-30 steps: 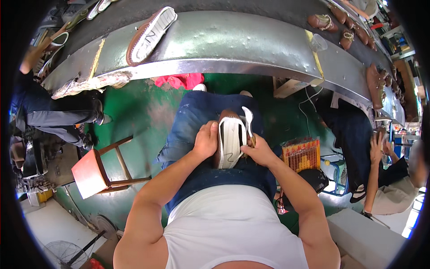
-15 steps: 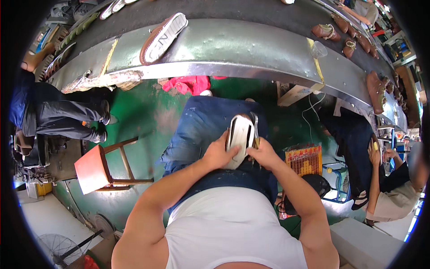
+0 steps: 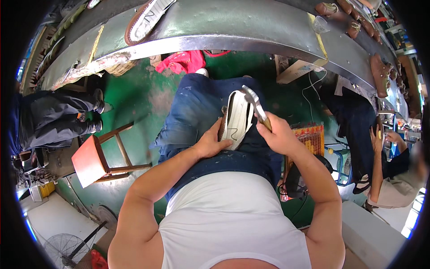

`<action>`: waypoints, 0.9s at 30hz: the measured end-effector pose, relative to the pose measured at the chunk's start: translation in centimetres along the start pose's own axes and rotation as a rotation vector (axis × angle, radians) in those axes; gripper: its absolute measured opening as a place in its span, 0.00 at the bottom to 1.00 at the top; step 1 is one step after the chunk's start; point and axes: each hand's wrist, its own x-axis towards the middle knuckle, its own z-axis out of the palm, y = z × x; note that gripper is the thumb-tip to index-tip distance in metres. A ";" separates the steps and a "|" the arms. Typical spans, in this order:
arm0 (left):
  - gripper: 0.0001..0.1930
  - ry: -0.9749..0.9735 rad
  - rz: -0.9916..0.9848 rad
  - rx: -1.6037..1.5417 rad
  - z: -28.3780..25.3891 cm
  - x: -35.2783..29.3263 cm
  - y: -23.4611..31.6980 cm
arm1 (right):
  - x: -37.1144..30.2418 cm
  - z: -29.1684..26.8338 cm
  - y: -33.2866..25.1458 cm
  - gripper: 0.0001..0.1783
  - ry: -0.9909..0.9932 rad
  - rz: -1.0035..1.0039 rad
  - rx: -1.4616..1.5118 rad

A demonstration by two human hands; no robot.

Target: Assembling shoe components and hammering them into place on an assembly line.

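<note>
A brown shoe (image 3: 236,117) lies bottom up on my lap, its underside pale with a dark hand-drawn mark near my thumb. My left hand (image 3: 211,140) grips its left side and lower end, the thumb pressed on the pale underside. In my right hand (image 3: 280,133) is a hammer (image 3: 254,99), its wooden handle wrapped by my fingers. The metal head is beside the upper right end of the shoe; whether it touches the shoe, I cannot tell. My thighs in blue trousers (image 3: 177,117) lie beneath the shoe.
Ahead runs a long metal-edged bench (image 3: 201,27) carrying another upturned shoe (image 3: 145,21) and several brown shoes (image 3: 354,29). An orange-topped stool (image 3: 89,161) stands left, near a standing person's legs (image 3: 58,110). A person (image 3: 394,188) works at right. A fan (image 3: 67,251) is lower left.
My right hand has moved away from the shoe to the right, and the hammer now points up beside it. The shoe's marked underside has come into view. The bench sits higher in the picture.
</note>
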 end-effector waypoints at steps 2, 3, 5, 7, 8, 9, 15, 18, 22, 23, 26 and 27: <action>0.50 0.019 0.037 0.003 0.3 0.3 -1.2 | 0.5 -1.3 -0.5 0.16 0.009 -0.012 -0.065; 0.50 0.033 0.075 0.012 0.4 0.4 -1.5 | 0.6 -2.0 -0.6 0.18 -0.185 0.012 -0.231; 0.50 0.028 0.075 0.015 0.4 0.4 -2.0 | 0.5 -2.1 -0.3 0.20 -0.380 0.036 -0.399; 0.50 0.017 0.076 0.018 0.4 0.3 -0.7 | -0.3 -1.3 0.4 0.22 -0.373 -0.105 -0.468; 0.50 0.015 0.090 0.014 0.4 0.1 -0.1 | -0.5 -1.0 0.6 0.25 -0.367 -0.168 -0.595; 0.50 0.018 0.100 0.011 0.3 -0.2 0.5 | -0.2 -0.5 0.2 0.25 -0.370 -0.169 -0.596; 0.41 -0.141 0.144 -0.868 0.7 0.3 -1.7 | 2.6 -0.3 -3.3 0.17 -0.609 -0.148 -0.867; 0.35 0.022 0.034 -0.799 1.9 0.7 0.3 | 2.8 0.7 -1.2 0.10 -0.717 -0.116 -0.750; 0.33 0.335 0.052 -0.542 2.7 4.1 -4.9 | 0.2 4.2 1.9 0.11 -0.378 -0.177 -0.528; 0.31 0.401 0.097 -0.502 2.9 4.6 -5.9 | -0.3 4.7 2.1 0.12 -0.318 -0.180 -0.521; 0.29 0.430 0.109 -0.385 2.8 4.5 -6.0 | -0.6 3.9 0.6 0.12 -0.342 -0.141 -0.521; 0.29 0.427 0.110 -0.382 2.8 4.2 -5.4 | -0.3 3.2 0.5 0.12 -0.339 -0.139 -0.520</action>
